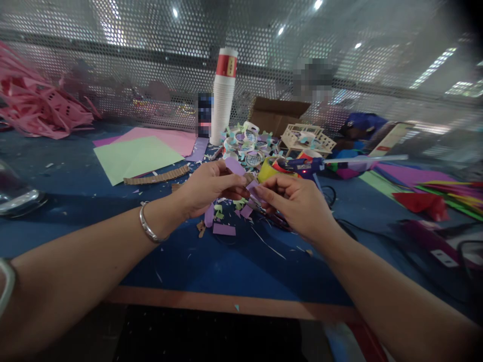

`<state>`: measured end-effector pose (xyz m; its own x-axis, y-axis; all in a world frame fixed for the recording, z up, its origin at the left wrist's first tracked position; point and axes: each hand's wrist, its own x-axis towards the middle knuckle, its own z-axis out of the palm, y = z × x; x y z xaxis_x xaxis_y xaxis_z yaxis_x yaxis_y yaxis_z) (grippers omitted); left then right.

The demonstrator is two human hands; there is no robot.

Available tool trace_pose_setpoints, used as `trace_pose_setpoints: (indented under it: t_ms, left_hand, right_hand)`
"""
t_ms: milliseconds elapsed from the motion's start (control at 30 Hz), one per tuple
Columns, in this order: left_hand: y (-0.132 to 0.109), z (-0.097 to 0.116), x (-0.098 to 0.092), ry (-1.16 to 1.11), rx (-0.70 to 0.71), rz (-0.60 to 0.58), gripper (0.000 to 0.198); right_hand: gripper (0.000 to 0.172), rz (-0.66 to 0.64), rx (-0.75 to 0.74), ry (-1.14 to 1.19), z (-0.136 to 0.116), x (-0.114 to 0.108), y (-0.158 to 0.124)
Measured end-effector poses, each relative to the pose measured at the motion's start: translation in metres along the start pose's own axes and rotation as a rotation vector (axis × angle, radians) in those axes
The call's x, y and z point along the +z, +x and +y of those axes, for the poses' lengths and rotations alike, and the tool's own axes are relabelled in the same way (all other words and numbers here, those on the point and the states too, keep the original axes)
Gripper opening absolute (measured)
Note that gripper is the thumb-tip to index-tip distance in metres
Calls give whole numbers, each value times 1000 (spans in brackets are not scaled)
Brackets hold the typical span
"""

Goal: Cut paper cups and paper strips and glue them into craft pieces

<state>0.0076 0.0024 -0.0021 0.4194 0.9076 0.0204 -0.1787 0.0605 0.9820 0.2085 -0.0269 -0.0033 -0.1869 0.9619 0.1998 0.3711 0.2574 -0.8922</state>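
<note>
My left hand (209,188) is closed in a pinch over the middle of the table, with a rounded purple paper piece (234,166) standing up from its fingers. A bit of brown cardboard (249,178) shows at its fingertips. Opposite it, my right hand (296,201) pinches a small purple paper strip (253,189) between thumb and forefinger. The strip's far end lies close to the left fingertips; whether they touch it I cannot tell. Below the hands lie a purple paper rectangle (224,230) and curled green paper scraps (218,211).
A glue gun (302,165) with a red light lies behind my right hand. Beyond stand stacked paper cups (223,105) and a pile of decorated paper rings (251,146). Green paper sheets (138,156) and a corrugated cardboard strip (156,176) lie left; a purple power strip (433,244) lies right.
</note>
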Motion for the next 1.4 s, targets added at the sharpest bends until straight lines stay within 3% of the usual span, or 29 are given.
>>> trace_pose_setpoints:
  t_ms: [933, 1167, 1400]
  left_hand:
    - [-3, 0, 1, 133, 104, -4, 10]
    - [-1, -3, -1, 48, 99, -78, 17]
    - [-2, 0, 3, -67, -67, -44, 25]
  right_hand:
    - [29, -56, -6, 18, -3, 0, -2]
    - [24, 21, -144, -47, 1, 0, -2]
    - [6, 220, -500, -480, -1, -2, -3]
